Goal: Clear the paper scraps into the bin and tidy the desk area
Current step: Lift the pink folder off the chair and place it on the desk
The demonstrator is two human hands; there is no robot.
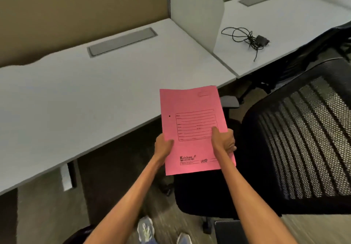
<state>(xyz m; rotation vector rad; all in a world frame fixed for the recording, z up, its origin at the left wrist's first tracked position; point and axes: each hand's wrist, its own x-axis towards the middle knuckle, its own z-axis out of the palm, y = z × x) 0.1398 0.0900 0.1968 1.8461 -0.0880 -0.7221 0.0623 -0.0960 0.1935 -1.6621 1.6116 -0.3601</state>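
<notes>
A pink paper folder (193, 111) with a printed form box and a logo is held out in front of me, over the front edge of the grey desk (76, 99). My left hand (163, 148) grips its left edge. My right hand (223, 140) grips its right edge, thumb on top of the cover. No paper scraps and no bin show in this view.
A black mesh office chair (296, 145) stands close on the right, its seat under the folder. A tangled black cable with an adapter (248, 38) lies on the neighbouring desk, behind a white divider panel (197, 16). A grey cable hatch (121, 41) sits in the desk.
</notes>
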